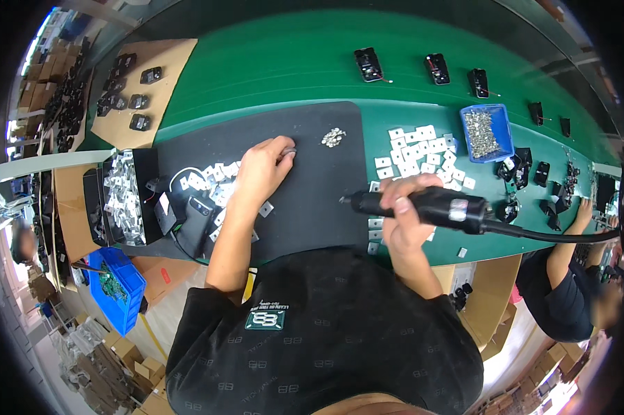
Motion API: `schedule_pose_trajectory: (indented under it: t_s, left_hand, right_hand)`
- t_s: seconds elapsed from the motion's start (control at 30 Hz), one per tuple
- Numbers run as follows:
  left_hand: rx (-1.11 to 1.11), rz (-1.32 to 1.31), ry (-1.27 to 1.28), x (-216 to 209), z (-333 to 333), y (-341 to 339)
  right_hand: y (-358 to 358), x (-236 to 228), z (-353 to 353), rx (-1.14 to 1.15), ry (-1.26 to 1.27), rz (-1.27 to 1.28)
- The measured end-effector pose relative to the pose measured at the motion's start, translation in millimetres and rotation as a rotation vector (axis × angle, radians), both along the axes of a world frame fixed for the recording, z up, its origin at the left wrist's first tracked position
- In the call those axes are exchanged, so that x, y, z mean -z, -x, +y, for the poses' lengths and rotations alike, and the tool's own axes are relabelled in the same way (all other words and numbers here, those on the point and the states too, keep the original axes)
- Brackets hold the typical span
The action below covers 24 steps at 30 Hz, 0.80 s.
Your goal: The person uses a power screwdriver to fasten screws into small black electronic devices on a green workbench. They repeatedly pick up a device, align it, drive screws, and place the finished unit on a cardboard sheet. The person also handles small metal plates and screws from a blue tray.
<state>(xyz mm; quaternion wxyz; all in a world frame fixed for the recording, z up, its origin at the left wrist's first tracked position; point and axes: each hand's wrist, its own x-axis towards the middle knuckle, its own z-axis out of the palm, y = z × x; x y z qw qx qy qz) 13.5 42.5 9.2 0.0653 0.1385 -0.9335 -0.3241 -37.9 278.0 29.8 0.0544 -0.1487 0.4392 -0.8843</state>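
Observation:
My right hand [403, 225] is wrapped round a black electric screwdriver [457, 209], its tip pointing left over the black mat [312, 214] and its cable running off to the right. On the mat, my left hand [262, 164] is closed, thumb and fingers pinched on a small greyish piece [290, 151] mostly hidden by the fingers. A small pile of metal screws or fittings [333, 137] lies just right of that hand. White plates with holes [218, 171] are scattered beside my left forearm, and more white plates [422, 149] cover the green table past the screwdriver.
A blue bin of small metal parts [509, 138] stands at the right. Black device housings [368, 64] sit on the far green surface [270, 69]. At the left are a black box of white plates [111, 200] and a blue crate [135, 294]. A co-worker's hand [584, 213] shows far right.

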Motion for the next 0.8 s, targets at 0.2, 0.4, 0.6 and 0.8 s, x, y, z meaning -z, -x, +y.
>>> schedule_pose_trajectory:
  t_s: [0.2, 0.4, 0.6, 0.8]
  left_hand:
    - [-0.234, 0.016, 0.066, 15.6, 1.4, -34.0]
    - [-0.298, -0.019, -0.017, -4.9, 21.4, -1.1]
    - [-0.019, 0.104, -0.048, -25.1, 21.3, 108.4]
    - [0.058, 0.241, 0.131, 8.2, 13.3, 187.2]
  right_hand:
    - [-10.3, 7.0, 21.2, -0.215, 0.035, -0.121]
    - [2.0, 10.5, 25.9, -0.335, 0.062, -0.139]
    - [12.4, 1.1, 35.5, -0.310, 0.158, -0.114]
    - [13.5, 3.1, 45.6, -0.266, 0.138, -0.134]
